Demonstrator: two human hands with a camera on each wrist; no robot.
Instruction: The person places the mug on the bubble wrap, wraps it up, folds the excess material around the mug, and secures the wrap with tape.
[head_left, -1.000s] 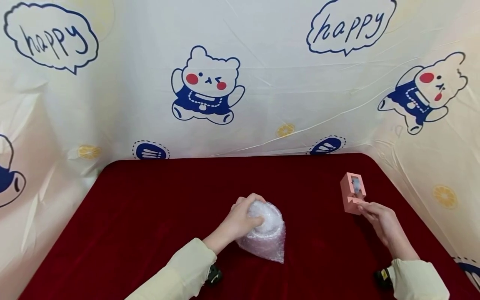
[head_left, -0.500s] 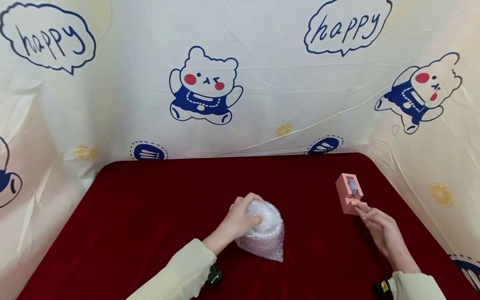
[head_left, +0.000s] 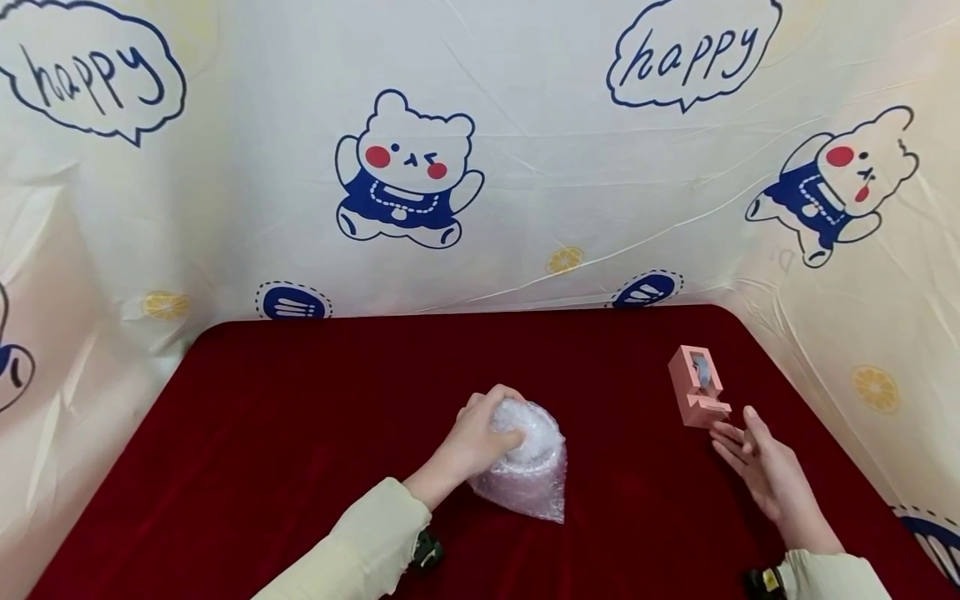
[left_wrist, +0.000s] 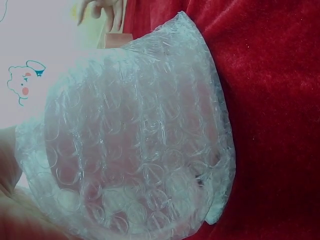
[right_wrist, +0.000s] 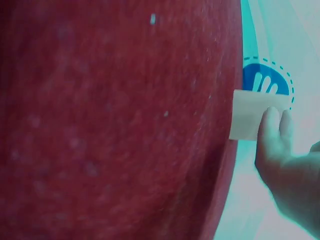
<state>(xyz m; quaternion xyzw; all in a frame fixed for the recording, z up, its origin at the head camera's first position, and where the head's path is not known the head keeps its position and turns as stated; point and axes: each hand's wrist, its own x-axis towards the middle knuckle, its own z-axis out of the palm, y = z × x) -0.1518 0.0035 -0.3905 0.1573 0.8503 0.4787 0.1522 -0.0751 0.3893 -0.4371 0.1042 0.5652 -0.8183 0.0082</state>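
A bubble-wrapped object (head_left: 534, 479), rounded on top with a loose corner of wrap toward the front, sits on the red cloth near the middle. My left hand (head_left: 474, 435) grips its upper part, thumb across the top. Bubble wrap fills most of the left wrist view, and what lies inside cannot be made out. To the right stands a pink tape dispenser (head_left: 703, 410) with a bluish roll in it. Just in front of the dispenser is my right hand (head_left: 782, 487), fingers extended and thumb apart, holding nothing. In the right wrist view, fingertips overlap the pale dispenser block (right_wrist: 245, 115).
Dark red velvet cloth (head_left: 337, 400) covers the table. A white printed curtain (head_left: 525, 167) with bear drawings encloses its back and sides. The table's right edge runs close beside the dispenser.
My right hand has let go of the tape dispenser's front end and drawn slightly back, its thumb now spread. My left hand keeps its grip on the wrapped object. The head view has shifted slightly.
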